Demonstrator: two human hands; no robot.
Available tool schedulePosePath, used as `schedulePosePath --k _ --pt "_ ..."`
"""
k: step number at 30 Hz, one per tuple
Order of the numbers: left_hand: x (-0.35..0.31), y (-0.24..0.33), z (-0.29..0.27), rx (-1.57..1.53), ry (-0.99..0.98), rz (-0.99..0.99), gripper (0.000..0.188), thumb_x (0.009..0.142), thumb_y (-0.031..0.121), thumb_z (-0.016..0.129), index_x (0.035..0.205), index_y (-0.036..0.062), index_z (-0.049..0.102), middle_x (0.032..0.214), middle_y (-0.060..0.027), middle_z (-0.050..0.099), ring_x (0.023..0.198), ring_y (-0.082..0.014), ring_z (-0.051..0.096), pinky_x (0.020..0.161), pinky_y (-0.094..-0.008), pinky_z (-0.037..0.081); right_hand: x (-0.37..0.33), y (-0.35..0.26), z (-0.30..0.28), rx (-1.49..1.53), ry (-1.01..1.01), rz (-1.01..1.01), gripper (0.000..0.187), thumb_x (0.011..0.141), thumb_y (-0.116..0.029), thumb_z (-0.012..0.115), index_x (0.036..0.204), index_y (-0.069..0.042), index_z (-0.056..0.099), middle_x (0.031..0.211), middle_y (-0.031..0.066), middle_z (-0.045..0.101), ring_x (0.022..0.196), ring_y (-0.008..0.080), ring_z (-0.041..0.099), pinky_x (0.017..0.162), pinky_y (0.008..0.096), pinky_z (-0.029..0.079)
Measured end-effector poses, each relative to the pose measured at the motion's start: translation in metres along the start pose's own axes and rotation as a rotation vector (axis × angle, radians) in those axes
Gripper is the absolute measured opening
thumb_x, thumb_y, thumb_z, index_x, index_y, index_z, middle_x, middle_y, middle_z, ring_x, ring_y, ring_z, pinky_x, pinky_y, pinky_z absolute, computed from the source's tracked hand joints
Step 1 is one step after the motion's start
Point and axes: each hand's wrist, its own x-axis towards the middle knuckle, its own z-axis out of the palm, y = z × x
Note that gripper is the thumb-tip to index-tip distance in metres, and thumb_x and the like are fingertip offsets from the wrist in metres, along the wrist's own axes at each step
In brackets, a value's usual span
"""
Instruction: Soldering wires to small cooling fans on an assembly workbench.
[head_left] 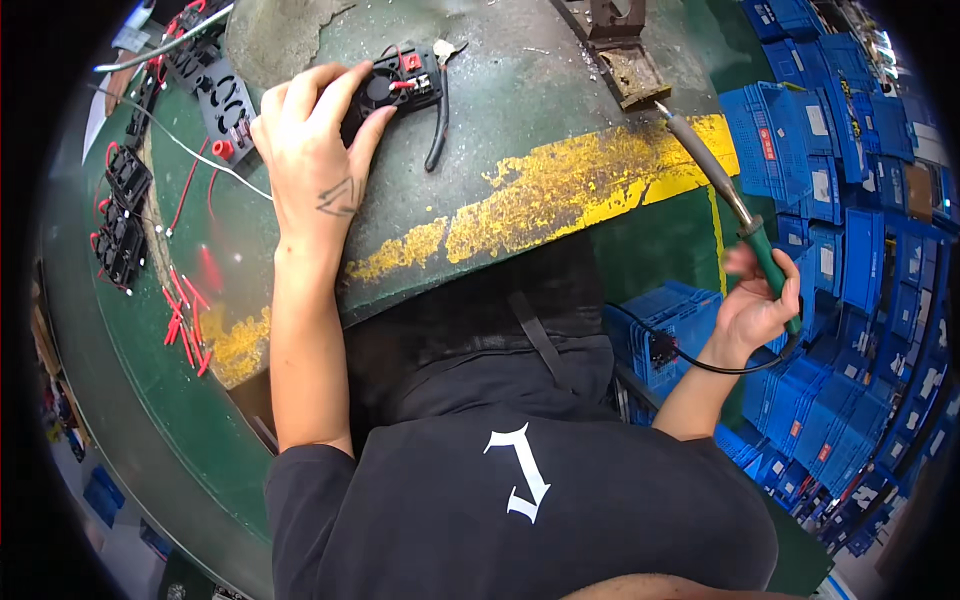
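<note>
My left hand (310, 135) lies over a small black fan module (418, 82) on the worktable, its thumb and fingers closed round the left end. The module has a round fan, red and white connectors and short red wires. A short black cable (439, 125) lies along its right side. In my right hand (755, 305) is a soldering iron (700, 155), held by its green handle. The iron's tip points up and left, at the near corner of a brown metal stand (636, 80) with a debris-filled tray. Contact between tip and tray is hard to tell.
The table edge has worn yellow paint (540, 190). Red wire pieces (188, 320) lie at the left, beside several black modules (120, 220). A grey plate with dark cutouts (225, 105) lies near my left hand. Blue crates (770, 140) are stacked at the right. The iron's black cord (715, 370) loops below my right hand.
</note>
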Motion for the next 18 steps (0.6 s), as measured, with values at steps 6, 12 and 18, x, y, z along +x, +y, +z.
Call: schedulePosePath --k 6,12,18 --pt "-0.001 0.005 -0.003 -0.011 -0.013 -0.022 0.042 0.074 0.023 0.081 0.114 0.0116 0.069 0.108 -0.0045 0.063 0.102 -0.0262 0.055 0.089 -0.0382 0.040 0.005 -0.008 0.027 -0.171 -0.009 -0.108 0.054 0.095 -0.039 0.044 0.108 0.011 0.057 0.092 0.0315 0.067 0.074 0.0364 0.071 0.068 0.0394 0.060" --pt "0.001 0.005 -0.002 0.017 -0.008 -0.017 0.042 0.075 0.024 0.080 0.114 0.0119 0.069 0.108 -0.0045 0.063 0.103 -0.0258 0.055 0.090 -0.0383 0.040 0.012 -0.008 0.035 -0.224 -0.046 -0.156 0.053 0.096 -0.036 0.043 0.108 0.013 0.057 0.093 0.0321 0.067 0.074 0.0370 0.071 0.069 0.0398 0.061" --pt "0.000 0.003 -0.004 0.013 -0.014 -0.021 0.043 0.075 0.024 0.080 0.114 0.0120 0.069 0.109 -0.0042 0.063 0.103 -0.0256 0.056 0.089 -0.0381 0.040 0.007 -0.002 0.035 -0.265 -0.138 -0.195 0.050 0.096 -0.032 0.045 0.108 0.014 0.057 0.096 0.0326 0.066 0.077 0.0374 0.071 0.069 0.0406 0.061"
